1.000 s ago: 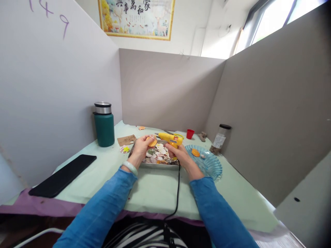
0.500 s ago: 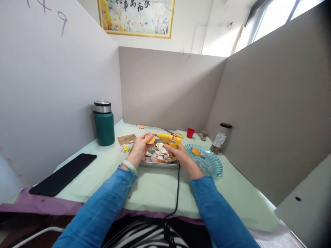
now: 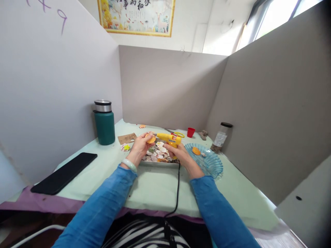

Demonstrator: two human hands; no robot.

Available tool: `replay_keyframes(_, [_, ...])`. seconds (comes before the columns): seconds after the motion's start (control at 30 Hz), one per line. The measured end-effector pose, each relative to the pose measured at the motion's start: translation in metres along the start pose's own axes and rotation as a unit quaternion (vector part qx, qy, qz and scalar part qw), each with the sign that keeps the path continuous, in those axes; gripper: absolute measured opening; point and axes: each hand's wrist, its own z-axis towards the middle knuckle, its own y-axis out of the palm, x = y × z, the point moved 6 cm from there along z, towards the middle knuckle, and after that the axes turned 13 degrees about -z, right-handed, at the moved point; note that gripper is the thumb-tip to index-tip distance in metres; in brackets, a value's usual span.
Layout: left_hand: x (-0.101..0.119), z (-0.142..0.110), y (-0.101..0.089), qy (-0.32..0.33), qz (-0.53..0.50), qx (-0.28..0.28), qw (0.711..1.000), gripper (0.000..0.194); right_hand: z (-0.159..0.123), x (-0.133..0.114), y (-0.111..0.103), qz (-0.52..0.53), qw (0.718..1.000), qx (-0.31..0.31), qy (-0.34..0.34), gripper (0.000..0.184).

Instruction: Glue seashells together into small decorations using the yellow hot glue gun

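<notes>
My left hand (image 3: 139,147) is closed round a small orange shell (image 3: 151,138), held up over a metal tray (image 3: 158,163) of mixed shells. My right hand (image 3: 178,152) grips a yellow glue gun (image 3: 168,138) by its handle. The gun's nozzle points left and touches or nearly touches the orange shell. A black cord (image 3: 177,187) runs from the gun down over the table's front edge.
A blue glass dish (image 3: 210,164) with an orange shell stands right of the tray. A green flask (image 3: 104,123), a brown card (image 3: 127,138), a black phone (image 3: 64,173), a red cup (image 3: 190,132), scissors (image 3: 177,133) and a jar (image 3: 220,138) sit around; partition walls enclose the table.
The shell and glue gun have come slightly closer together and a little higher in the picture; the view has tilted a bit. Otherwise nothing has moved.
</notes>
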Motion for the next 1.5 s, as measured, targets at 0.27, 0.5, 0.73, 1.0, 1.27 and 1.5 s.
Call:
replay_keyframes(0.27, [-0.0011,0.003,-0.0027,0.008,0.011,-0.016,1.0,0.028,-0.0009,-0.0017,-0.0009,0.003,1.0,0.013,0.002,0.045])
replay_keyframes(0.5, [-0.0039,0.0002,0.0004,-0.008,0.037,-0.024,0.999,0.027,-0.0013,-0.0049,-0.0011,0.012,1.0,0.021,0.004,0.042])
replay_keyframes(0.73, [-0.0051,-0.0033,0.0039,0.011,0.092,-0.026,0.995,0.032,-0.0006,-0.004,-0.0013,0.006,1.0,0.027,0.006,0.043])
replay_keyframes(1.0, [-0.0016,-0.0018,0.0008,0.052,0.11,-0.004,0.993,0.042,0.0003,-0.0018,-0.001,-0.007,1.0,0.028,-0.008,0.042])
replay_keyframes(1.27, [0.0,-0.0041,0.0022,0.057,0.129,-0.001,0.99,0.042,-0.0008,-0.0037,-0.0008,-0.013,1.0,0.027,-0.003,0.042])
replay_keyframes(1.5, [-0.0001,-0.0013,-0.0004,0.061,0.118,0.009,0.991,0.04,-0.0006,-0.003,0.0002,-0.01,1.0,0.024,-0.002,0.041])
